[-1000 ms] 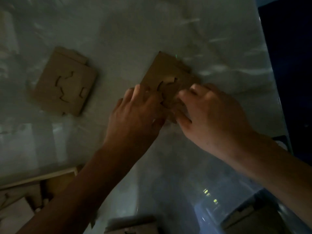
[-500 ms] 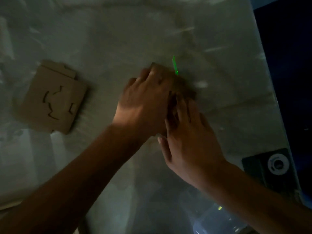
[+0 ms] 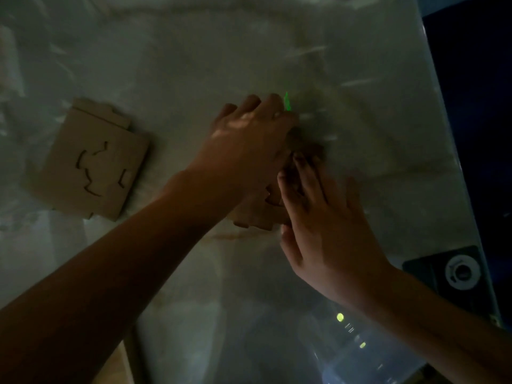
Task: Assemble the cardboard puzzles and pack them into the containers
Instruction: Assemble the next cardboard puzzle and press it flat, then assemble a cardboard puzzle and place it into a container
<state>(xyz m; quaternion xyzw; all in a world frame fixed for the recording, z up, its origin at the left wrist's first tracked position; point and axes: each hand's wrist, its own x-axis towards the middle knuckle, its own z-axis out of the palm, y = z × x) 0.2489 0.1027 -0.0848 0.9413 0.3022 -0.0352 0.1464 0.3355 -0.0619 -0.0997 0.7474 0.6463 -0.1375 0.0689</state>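
My left hand (image 3: 249, 151) lies flat on top of the cardboard puzzle (image 3: 260, 212) in the middle of the worktop (image 3: 194, 65), the fingers stretched forward and spread a little, pressing down and not curled around anything. My right hand (image 3: 321, 217) comes from the lower right and is also released, with straight fingers (image 3: 304, 170) laid on the right part of the same puzzle, just beside my left hand and touching it near the knuckles. Because both hands cover this puzzle, I see only its near edge with some small tabs, between my two wrists; the light is weak and the far part of it is only a dark blur. To the left, well apart from my hands, a second cardboard puzzle (image 3: 94, 162) lies flat on the worktop, a square piece with cut lines in its middle and another layer showing under its far edge. The worktop is pale and shiny, with soft reflections. At the right edge a dark flat device (image 3: 432, 270) with a white ring (image 3: 462, 272) on it lies near my right forearm. Near the bottom right there is a clear plastic container (image 3: 368, 364), with small yellow-green lights (image 3: 340, 317) reflected on it.
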